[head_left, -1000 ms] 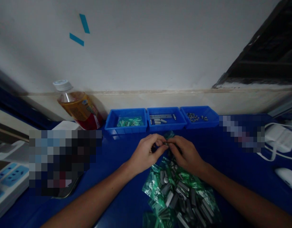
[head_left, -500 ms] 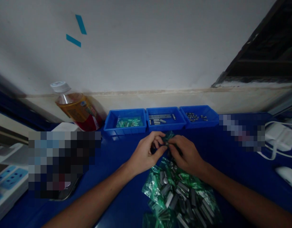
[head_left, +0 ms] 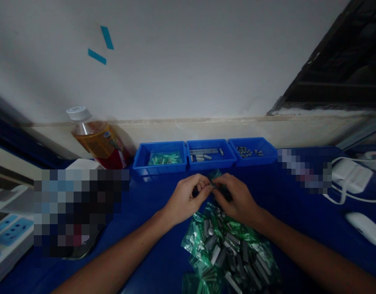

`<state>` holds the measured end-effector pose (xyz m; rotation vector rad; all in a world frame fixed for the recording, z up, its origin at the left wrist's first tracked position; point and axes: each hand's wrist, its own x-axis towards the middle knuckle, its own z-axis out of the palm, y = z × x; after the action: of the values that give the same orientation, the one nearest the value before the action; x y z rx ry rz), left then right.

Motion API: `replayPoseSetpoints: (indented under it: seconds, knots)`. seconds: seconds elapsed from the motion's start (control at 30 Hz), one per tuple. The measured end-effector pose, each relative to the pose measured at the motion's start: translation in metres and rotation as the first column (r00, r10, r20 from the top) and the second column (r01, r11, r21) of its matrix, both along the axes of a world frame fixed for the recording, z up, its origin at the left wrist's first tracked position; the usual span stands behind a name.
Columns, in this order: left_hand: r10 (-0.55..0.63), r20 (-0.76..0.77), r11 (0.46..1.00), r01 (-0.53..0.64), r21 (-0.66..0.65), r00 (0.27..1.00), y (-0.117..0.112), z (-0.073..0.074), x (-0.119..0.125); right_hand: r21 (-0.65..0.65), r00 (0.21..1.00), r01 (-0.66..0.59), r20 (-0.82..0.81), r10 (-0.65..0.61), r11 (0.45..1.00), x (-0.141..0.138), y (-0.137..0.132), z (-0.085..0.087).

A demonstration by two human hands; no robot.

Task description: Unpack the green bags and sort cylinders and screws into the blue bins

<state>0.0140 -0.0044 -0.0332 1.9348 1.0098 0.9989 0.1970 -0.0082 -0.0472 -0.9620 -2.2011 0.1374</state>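
Blue plastic makes up the row of three we see along the far side: a left bin (head_left: 160,168) with small pieces on green film, a middle bin (head_left: 211,164) with silvery cylinders, and a right bin (head_left: 257,161) with little metal fittings. Standing side by side, they seem set so that each kind stays apart and within reach.

Just nearer than the middle bin, our left hand (head_left: 188,196) curls with thumb and index finger pinched on a small metallic piece (head_left: 212,185); our right hand (head_left: 237,199) meets it from the right, its fingertips also closed on that piece. Such a grip probably suits something so tiny, though the fingers hide most of it and we cannot tell its shape.

Near us, partly beneath the right forearm, green plastic bags (head_left: 194,241) lie under and around dark grey bars (head_left: 240,263), likely kept close for easy picking. The bottle (head_left: 98,139) stands far left, and the white mouse (head_left: 366,229) lies right, both well apart from our hands.
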Motion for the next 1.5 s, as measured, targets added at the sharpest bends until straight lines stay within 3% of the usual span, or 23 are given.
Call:
replayPoseSetpoints:
  seconds: [0.13, 0.23, 0.37, 0.47, 0.53, 0.6, 0.83, 1.0, 1.07, 1.13, 1.2, 1.3, 1.4, 1.5]
  knots:
    - [-0.047, -0.027, 0.999, 0.047, -0.026, 0.999, 0.000, -0.002, 0.000, 0.107, 0.999, -0.019, 0.037, 0.015, 0.994, 0.000, -0.002, 0.006]
    - [-0.081, -0.088, 0.997, 0.079, -0.024, 0.993, 0.000, -0.003, -0.001, 0.171, 0.997, 0.045, 0.059, -0.056, 0.984, 0.014, 0.008, 0.024]
    - [-0.148, -0.200, 0.985, 0.162, 0.056, 0.968, -0.001, -0.003, -0.002, 0.114, 0.925, 0.358, 0.088, -0.369, 0.927, 0.061, 0.049, 0.054]
    - [-0.235, -0.297, 0.956, 0.276, 0.104, 0.926, -0.003, -0.001, -0.003, -0.046, 0.782, 0.564, 0.351, -0.515, 0.825, 0.099, 0.089, 0.065]
    - [-0.258, -0.353, 0.943, 0.314, 0.113, 0.900, -0.004, 0.000, -0.003, -0.164, 0.684, 0.649, 0.553, -0.476, 0.743, 0.115, 0.110, 0.065]
    - [-0.243, -0.393, 0.946, 0.307, 0.109, 0.887, -0.004, -0.001, -0.003, -0.233, 0.642, 0.680, 0.648, -0.411, 0.695, 0.122, 0.125, 0.063]
    - [-0.216, -0.368, 0.955, 0.275, 0.114, 0.904, -0.002, -0.004, -0.002, -0.369, 0.648, 0.668, 0.715, -0.263, 0.646, 0.116, 0.144, 0.054]
    - [-0.194, -0.160, 0.978, 0.204, 0.050, 0.968, -0.001, -0.005, -0.002, -0.323, 0.656, 0.649, 0.696, -0.292, 0.688, 0.114, 0.136, 0.066]
    - [-0.147, -0.049, 0.989, 0.147, -0.011, 0.988, 0.000, -0.007, -0.003, -0.252, 0.691, 0.629, 0.614, -0.381, 0.735, 0.106, 0.117, 0.072]
    - [-0.099, 0.057, 0.992, 0.103, -0.072, 0.993, 0.002, -0.009, -0.003, -0.165, 0.780, 0.561, 0.432, -0.452, 0.811, 0.089, 0.086, 0.075]
    - [-0.060, 0.142, 0.988, 0.079, -0.135, 0.988, 0.005, -0.011, -0.003, -0.122, 0.890, 0.416, 0.260, -0.375, 0.901, 0.065, 0.049, 0.071]
    - [-0.067, 0.211, 0.972, 0.112, -0.208, 0.975, 0.009, -0.013, -0.003, -0.108, 0.973, 0.132, 0.205, -0.107, 0.985, 0.028, 0.001, 0.054]
    - [-0.106, 0.270, 0.949, 0.178, -0.259, 0.957, 0.010, -0.011, -0.004, -0.079, 0.971, -0.027, 0.233, 0.045, 0.996, 0.005, -0.021, 0.035]
    - [-0.098, 0.362, 0.929, 0.216, -0.302, 0.927, 0.010, -0.009, -0.004, -0.048, 0.983, -0.060, 0.172, 0.068, 0.997, -0.001, -0.020, 0.022]
